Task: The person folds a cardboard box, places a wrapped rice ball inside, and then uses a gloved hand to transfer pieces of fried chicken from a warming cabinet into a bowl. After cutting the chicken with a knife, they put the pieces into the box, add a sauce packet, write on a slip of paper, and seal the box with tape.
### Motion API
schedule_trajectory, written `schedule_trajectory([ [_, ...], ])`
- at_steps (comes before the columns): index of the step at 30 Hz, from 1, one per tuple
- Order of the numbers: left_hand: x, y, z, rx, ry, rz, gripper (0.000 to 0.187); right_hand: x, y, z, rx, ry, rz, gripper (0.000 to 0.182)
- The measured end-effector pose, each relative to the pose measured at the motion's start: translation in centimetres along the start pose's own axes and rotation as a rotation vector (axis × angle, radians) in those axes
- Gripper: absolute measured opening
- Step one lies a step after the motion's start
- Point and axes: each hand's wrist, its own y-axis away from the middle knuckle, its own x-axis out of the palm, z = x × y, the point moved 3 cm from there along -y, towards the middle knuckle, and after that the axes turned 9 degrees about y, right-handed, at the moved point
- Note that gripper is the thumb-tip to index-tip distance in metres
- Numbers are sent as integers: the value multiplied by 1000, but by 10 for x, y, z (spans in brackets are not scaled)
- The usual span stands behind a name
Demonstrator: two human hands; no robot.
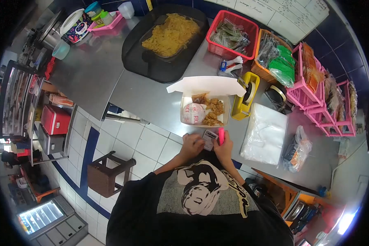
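At the near edge of the steel surface (151, 98), just below the open white food box (204, 107), the left hand (191, 144) pinches a small paper slip (210, 139), and the right hand (224, 148) grips a pink marker (221, 135) beside it. The yellow tape dispenser (244, 98) stands right of the box; left of it the surface lies bare.

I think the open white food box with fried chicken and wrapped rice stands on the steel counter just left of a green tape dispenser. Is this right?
Not quite. The head view shows the tape dispenser is yellow, not green. The rest holds: the open white food box, with fried chicken and wrapped rice inside, stands on the steel counter just left of it.
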Motion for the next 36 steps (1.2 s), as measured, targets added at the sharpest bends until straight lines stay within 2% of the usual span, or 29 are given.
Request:
schedule_trajectory([
  [1,0,-6,-5,94,-92,78,32,-2,-4,0,-78,106,-106,31],
  [3,3,-17,-16,98,-176,123,32,-8,-14,10,-234,322,-318,28],
  [8,21,-41,-14,-33,-317,73,43,-33,-14,-6,35,34,-278,18],
  [12,26,-43,-16,-112,-305,92,49,-43,-3,-31,206,-303,-190,20],
  [16,23,-41,-18,-99,-358,61,50,-42,8,-35,249,-410,-137,20],
  [19,7,-45,-26,-93,-329,66,45,-36,19,-13,267,-510,-131,21],
  [22,-30,-54,-44,-62,78,118,42,-23,26,-11,249,-560,-135,21],
  [25,-17,-38,-42,-121,382,255,35,-17,30,-4,260,-576,-54,21],
  [28,-21,-39,-52,-588,362,631,35,-14,23,2,254,-497,-35,21],
  [31,-18,-36,-55,-511,554,547,34,-24,14,8,288,-523,-85,23],
  [33,-14,-28,-47,-614,503,726,32,-43,2,6,363,-533,-203,26],
  [34,-14,-25,-42,-663,474,820,32,-52,-5,7,348,-561,-124,25],
  [36,-34,-42,-50,-305,409,465,31,-70,-13,11,319,-615,30,23],
])
